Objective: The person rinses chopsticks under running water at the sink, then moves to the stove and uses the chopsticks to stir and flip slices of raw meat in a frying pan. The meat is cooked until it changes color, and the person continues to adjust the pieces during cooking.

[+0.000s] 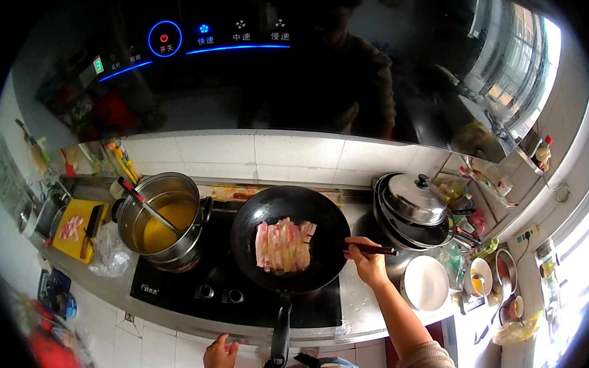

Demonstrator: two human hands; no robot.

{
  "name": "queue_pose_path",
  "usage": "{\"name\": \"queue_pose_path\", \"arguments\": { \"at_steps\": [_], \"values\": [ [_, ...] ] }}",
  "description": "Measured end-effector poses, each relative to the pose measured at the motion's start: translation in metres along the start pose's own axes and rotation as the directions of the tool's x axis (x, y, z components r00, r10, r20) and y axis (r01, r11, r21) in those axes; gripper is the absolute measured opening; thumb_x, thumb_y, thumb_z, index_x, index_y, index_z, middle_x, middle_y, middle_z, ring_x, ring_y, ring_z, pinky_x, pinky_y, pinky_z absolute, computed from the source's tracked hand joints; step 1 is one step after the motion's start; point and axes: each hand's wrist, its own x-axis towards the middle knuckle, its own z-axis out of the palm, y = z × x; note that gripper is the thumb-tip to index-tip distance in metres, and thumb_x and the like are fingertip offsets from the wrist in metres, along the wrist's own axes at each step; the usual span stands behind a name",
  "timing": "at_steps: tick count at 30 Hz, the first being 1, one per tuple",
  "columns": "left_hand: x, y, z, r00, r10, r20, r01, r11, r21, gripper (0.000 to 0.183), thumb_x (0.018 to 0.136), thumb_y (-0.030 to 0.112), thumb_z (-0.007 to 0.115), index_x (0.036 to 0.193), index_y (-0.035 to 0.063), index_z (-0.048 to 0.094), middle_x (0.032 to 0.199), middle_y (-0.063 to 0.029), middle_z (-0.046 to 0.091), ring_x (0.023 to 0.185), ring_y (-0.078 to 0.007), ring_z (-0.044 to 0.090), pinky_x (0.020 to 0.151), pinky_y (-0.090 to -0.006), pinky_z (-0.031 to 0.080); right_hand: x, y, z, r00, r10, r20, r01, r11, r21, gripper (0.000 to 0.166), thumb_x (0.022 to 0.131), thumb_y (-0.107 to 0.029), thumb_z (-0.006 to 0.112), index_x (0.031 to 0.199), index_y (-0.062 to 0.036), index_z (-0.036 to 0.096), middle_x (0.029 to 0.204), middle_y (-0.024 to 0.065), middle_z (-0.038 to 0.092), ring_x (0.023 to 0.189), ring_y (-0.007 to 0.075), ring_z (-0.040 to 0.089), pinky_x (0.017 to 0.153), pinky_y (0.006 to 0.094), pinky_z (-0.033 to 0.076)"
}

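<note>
My right hand [368, 263] grips a pair of dark chopsticks [378, 249] at the right rim of a black wok [251, 241]. The chopstick tips touch the right side of several pale pink meat slices [283, 246], which lie side by side in the wok. The wok stands on the black gas hob [169, 292], its long handle [281, 328] pointing towards me. My left hand [220, 356] hangs in front of the counter edge, left of the wok handle, with fingers loosely bent and nothing in it.
Left of the wok stands a steel pot [160, 217] of yellow liquid with a ladle. A yellow cutting board [69, 244] holds meat and a knife. On the right are stacked pans under a steel lid [416, 198] and a white bowl [425, 283]. A black range hood [219, 100] overhangs the hob.
</note>
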Motion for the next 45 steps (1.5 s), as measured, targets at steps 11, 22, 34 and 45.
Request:
{"name": "queue_pose_path", "arguments": {
  "at_steps": [11, 22, 34, 45],
  "values": [
    [-0.003, -0.013, 0.008, 0.998, 0.06, -0.023, -0.061, 0.998, -0.035, 0.037, 0.083, 0.03, 0.059, 0.111, 0.0062, 0.056, 0.084, -0.0126, 0.066, 0.08, -0.0317, 0.062, 0.072, -0.0388, 0.05, 0.011, -0.008, 0.042, 0.991, -0.062, 0.121, 0.051, 0.994, 0.092, 0.017, 0.089, -0.005, 0.053, 0.103, 0.0009, 0.059, 0.088, 0.0084, 0.063, 0.079, 0.0129, 0.061, 0.075, 0.0258, 0.052],
    [-0.007, -0.023, 0.007, 0.982, 0.145, -0.123, -0.149, 0.989, -0.023, 0.032, 0.085, 0.028, 0.055, 0.104, 0.003, 0.059, 0.07, -0.0144, 0.063, 0.067, -0.0335, 0.06, 0.06, -0.0417, 0.048, 0.02, 0.01, 0.029, 0.996, 0.018, 0.09, -0.033, 0.986, 0.165, 0.014, 0.088, -0.005, 0.053, 0.098, 0.0012, 0.06, 0.085, 0.0088, 0.063, 0.075, 0.014, 0.061, 0.071, 0.0268, 0.052],
    [-0.006, -0.032, 0.018, 0.955, 0.223, -0.196, -0.221, 0.975, 0.034, 0.031, 0.086, 0.029, 0.055, 0.102, 0.0028, 0.059, 0.068, -0.0142, 0.061, 0.066, -0.0335, 0.059, 0.061, -0.0419, 0.047, 0.025, 0.024, 0.047, 0.995, -0.067, 0.074, 0.061, 0.995, 0.077, 0.013, 0.087, -0.004, 0.054, 0.098, 0.0008, 0.06, 0.085, 0.0078, 0.062, 0.077, 0.0134, 0.06, 0.071, 0.0267, 0.052],
    [-0.003, -0.039, 0.021, 0.934, 0.266, -0.238, -0.263, 0.964, 0.043, 0.031, 0.085, 0.032, 0.054, 0.076, 0.0034, 0.063, 0.082, -0.016, 0.063, 0.073, -0.0343, 0.06, 0.069, -0.0419, 0.048, 0.018, -0.008, 0.049, 0.992, -0.06, 0.106, 0.041, 0.984, 0.174, 0.014, 0.088, -0.005, 0.053, 0.099, 0.0007, 0.06, 0.092, 0.0093, 0.063, 0.081, 0.0154, 0.061, 0.075, 0.0284, 0.053]
  ]
}}
